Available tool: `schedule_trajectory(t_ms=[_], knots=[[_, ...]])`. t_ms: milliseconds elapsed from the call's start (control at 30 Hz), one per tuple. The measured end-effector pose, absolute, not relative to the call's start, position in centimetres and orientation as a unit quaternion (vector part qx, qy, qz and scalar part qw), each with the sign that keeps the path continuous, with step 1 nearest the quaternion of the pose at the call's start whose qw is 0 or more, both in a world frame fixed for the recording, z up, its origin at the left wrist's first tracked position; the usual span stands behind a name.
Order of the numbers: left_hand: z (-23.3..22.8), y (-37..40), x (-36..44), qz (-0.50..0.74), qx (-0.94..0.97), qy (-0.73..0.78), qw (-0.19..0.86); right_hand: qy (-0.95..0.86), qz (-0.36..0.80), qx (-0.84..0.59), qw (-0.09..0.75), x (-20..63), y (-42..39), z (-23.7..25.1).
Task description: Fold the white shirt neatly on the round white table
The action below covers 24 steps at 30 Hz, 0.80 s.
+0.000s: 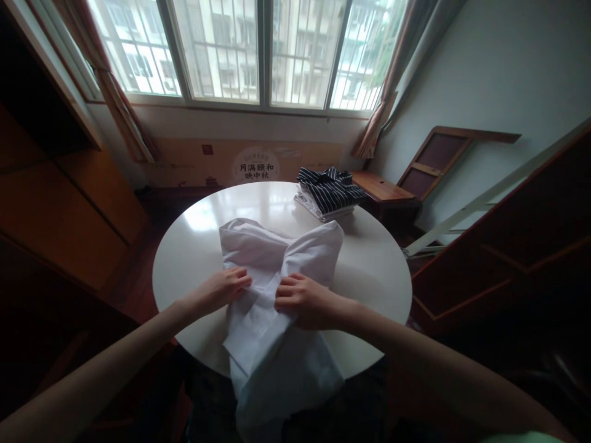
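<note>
Both hands are down on a white shirt (277, 295) that lies spread on a round white table (378, 271). The left hand (221, 289) lies flat, fingers together, pressing the cloth just left of the middle. The right hand (302, 301) is right beside it, fingers curled and closed on a fold of the shirt. The two hands are near each other but do not touch.

A big part of the shirt hangs off the table edge, below the hands and toward the person's body. That is the risky part, I think. The hanging cloth is heavy, and the table top looks smooth and shiny. If the left hand lifts, the shirt may slide down off the edge and land on the floor.

Past the fingertips, the top of the shirt is bunched up in two soft humps. If the right hand pulls its fold too fast, those humps could twist and make new wrinkles, and the fold would come out crooked.

Farther off, up and to the right of the right hand, sits a pile of folded clothes (329, 194) with a dark striped one on top. It is close to the far table edge. A big sweep of the shirt could bump it and push it over.
</note>
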State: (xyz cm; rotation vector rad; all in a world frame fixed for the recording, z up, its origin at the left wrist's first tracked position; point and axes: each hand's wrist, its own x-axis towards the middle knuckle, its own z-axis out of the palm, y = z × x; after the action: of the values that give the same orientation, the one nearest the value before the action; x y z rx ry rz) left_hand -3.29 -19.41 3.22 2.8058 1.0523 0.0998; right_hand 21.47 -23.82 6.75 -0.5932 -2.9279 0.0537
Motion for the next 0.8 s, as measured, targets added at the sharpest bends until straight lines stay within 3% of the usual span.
schedule_trajectory(t_ms=[233,400,600,667,800], knots=[[2.7,-15.8,-6.4,0.141,0.884,0.445,0.005,-0.89,0.006,-0.364,0.274,32.6,-23.6,9.0],[2.2,-14.7,-6.6,0.12,0.866,0.483,-0.042,-0.864,-0.001,-0.46,0.204,38.2,-24.7,7.7],[2.1,-16.1,-3.7,0.148,0.895,0.419,0.042,-0.794,0.042,-0.493,0.354,33.7,-25.3,8.5],[2.4,-16.2,-3.0,0.166,0.894,0.41,0.076,-0.815,0.082,-0.458,0.346,30.7,-24.8,9.0],[3.0,-16.1,-2.3,0.206,0.89,0.389,0.119,-0.869,0.123,-0.406,0.253,25.4,-23.2,8.7]])
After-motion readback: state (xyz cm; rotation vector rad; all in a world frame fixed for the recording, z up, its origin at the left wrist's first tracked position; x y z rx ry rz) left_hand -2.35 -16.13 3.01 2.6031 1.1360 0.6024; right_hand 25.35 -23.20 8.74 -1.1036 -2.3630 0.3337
